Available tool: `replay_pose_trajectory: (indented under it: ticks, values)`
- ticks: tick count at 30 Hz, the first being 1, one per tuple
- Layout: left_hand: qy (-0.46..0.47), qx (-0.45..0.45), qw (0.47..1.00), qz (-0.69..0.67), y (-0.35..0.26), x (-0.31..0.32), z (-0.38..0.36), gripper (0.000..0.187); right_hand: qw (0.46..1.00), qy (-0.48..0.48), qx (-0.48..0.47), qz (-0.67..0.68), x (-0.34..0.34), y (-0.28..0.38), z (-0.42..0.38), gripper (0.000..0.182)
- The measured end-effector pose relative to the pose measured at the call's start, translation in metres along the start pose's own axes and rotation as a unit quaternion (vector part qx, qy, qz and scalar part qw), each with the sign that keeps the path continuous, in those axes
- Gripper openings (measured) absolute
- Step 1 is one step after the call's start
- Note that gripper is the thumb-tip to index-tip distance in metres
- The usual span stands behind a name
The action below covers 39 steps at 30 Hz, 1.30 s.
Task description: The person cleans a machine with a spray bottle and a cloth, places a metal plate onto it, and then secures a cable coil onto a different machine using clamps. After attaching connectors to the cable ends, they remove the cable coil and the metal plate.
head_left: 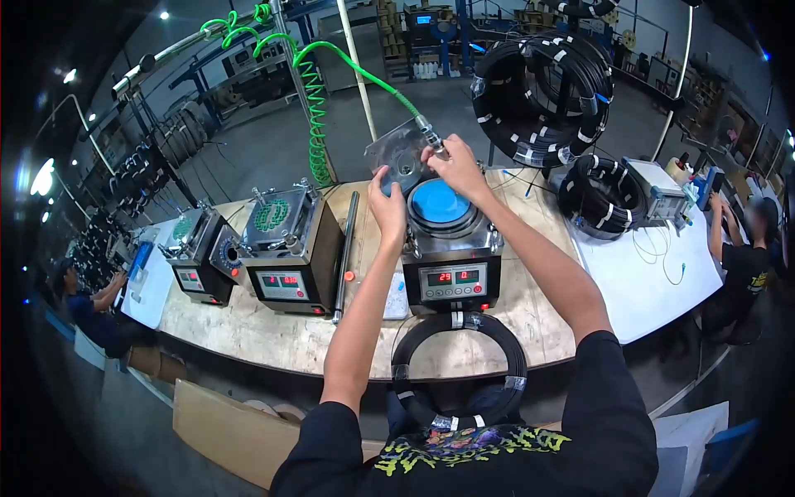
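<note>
My left hand (387, 205) is closed on the edge of a square, shiny plate (383, 152) with a round centre, held tilted above the front machine. In my right hand (460, 171) is an air blow gun (430, 132), fed by a green coiled hose (356, 68) and brought close to the plate. Below both hands stands a polishing machine (454, 291) with a round blue pad (439, 201) on top and a lit red display. Part of the plate is hidden behind my fingers.
Two similar machines (286, 282) (199, 277) stand to the left, with a metal bar (346, 257) beside the nearer one. A black cable coil (399, 364) rests at the bench (538, 290) front. More coils (600, 195) and a box (660, 186) are right. Co-workers sit at both sides.
</note>
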<state>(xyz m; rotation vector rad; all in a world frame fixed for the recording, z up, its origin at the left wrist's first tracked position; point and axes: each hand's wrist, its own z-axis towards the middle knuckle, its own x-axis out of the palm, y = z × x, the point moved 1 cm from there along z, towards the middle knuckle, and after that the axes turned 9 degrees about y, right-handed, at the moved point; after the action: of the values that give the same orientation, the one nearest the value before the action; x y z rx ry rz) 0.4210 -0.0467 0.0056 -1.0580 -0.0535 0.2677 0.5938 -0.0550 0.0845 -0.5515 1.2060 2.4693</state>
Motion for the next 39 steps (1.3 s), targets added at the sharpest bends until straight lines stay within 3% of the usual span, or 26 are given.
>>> replay_pose_trajectory:
  ticks: [1,4,5,7,8,9,15,18,23,27,31,34,35,38,39]
  values:
    - [-0.016,0.005,1.0,0.01,0.003,0.001,0.0,0.042,1.0,-0.001,-0.001,0.018,0.002,0.002,-0.001,0.015]
    - [-0.05,0.022,0.998,0.036,0.002,0.003,-0.003,0.044,0.957,0.165,0.122,0.207,-0.004,0.018,-0.011,0.015]
    - [-0.052,0.029,0.997,0.042,0.001,0.003,-0.006,0.045,0.945,0.204,0.144,0.209,-0.006,0.011,-0.013,0.014]
    - [-0.061,0.036,0.996,0.055,-0.007,0.001,-0.007,0.046,0.993,0.118,0.017,-0.022,-0.015,0.005,-0.018,0.015]
    - [-0.066,0.033,0.995,0.06,-0.011,0.002,-0.009,0.047,0.987,0.071,-0.046,-0.139,-0.019,0.003,-0.02,0.015]
    - [-0.07,0.03,0.995,0.065,-0.012,0.004,-0.011,0.048,0.987,0.027,-0.046,-0.151,-0.021,0.003,-0.019,0.016]
    - [-0.074,0.064,0.993,0.061,-0.011,0.004,-0.014,0.044,0.979,0.099,0.036,0.174,0.013,0.021,-0.012,0.009]
    - [-0.072,0.059,0.994,0.056,-0.008,0.004,-0.013,0.045,0.971,0.029,-0.022,0.235,0.033,0.035,0.0,0.006]
    - [-0.057,0.067,0.995,0.039,0.004,0.007,-0.01,0.047,0.975,-0.156,-0.105,0.122,0.017,0.064,0.011,0.009]
    - [-0.046,0.067,0.995,0.052,-0.005,0.004,-0.011,0.049,0.987,-0.097,-0.129,-0.018,0.007,0.033,0.008,0.013]
    - [-0.06,0.055,0.993,0.081,-0.016,0.003,-0.015,0.049,0.999,-0.02,-0.045,0.02,-0.017,0.019,-0.011,0.015]
    - [-0.141,0.1,0.968,0.179,-0.033,0.003,-0.021,0.05,0.998,0.016,-0.054,-0.035,-0.041,0.016,-0.021,0.014]
    - [-0.134,0.133,0.963,0.192,-0.04,0.002,-0.022,0.045,0.998,0.032,-0.034,-0.046,-0.049,0.016,-0.023,0.013]
    - [0.193,0.262,0.934,0.152,-0.048,-0.004,-0.014,0.034,0.998,0.053,-0.025,-0.034,-0.064,0.011,-0.027,0.013]
    - [0.27,0.242,0.912,0.191,-0.044,0.0,-0.012,0.031,0.998,0.065,-0.009,-0.021,-0.067,0.011,-0.027,0.013]
